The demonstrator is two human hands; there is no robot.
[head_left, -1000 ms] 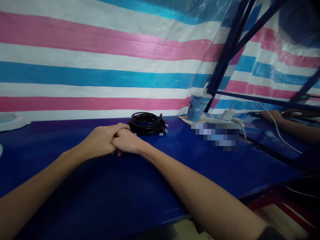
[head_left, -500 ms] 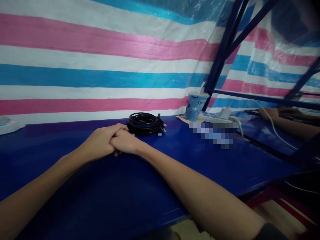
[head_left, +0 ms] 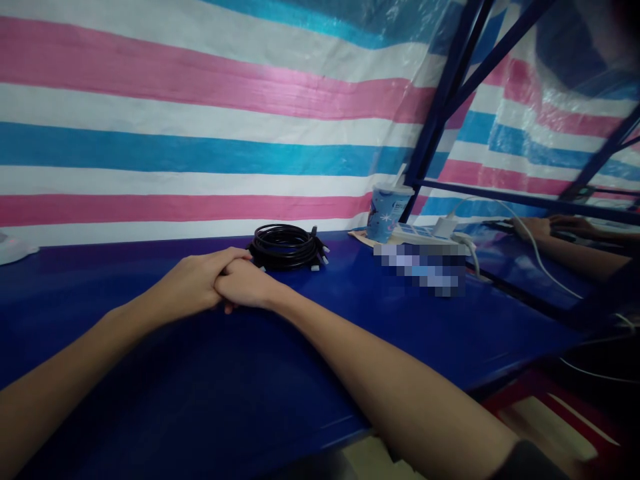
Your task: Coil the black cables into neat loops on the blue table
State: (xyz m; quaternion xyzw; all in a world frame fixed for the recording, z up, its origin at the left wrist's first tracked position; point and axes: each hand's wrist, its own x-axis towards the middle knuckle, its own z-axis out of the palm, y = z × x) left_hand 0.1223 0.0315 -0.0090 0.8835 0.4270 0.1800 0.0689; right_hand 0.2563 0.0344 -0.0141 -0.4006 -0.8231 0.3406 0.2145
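Note:
My left hand (head_left: 197,280) and my right hand (head_left: 245,283) are clasped together over the blue table (head_left: 200,393). The left fingers wrap round the right hand from the far side, and both hands are closed. Most of the right fingers are hidden inside the clasp. Just beyond the hands lies a coil of black cable (head_left: 287,247), its several plugs with pale ends sticking out at the right and front. My left fingertips come close to the coil's left edge; whether they touch it I cannot tell.
A blue paper cup (head_left: 384,215) with a straw stands at the back right. Beside it is a white power strip (head_left: 415,233) with a plugged-in charger (head_left: 445,225). A blue metal frame (head_left: 435,120) rises there. Another person's hand (head_left: 533,228) is farther right. A white object (head_left: 15,250) sits far left.
The view has turned slightly right, so everything sits a little farther left. My hands stay clasped, and the cable coil has not moved on the table.

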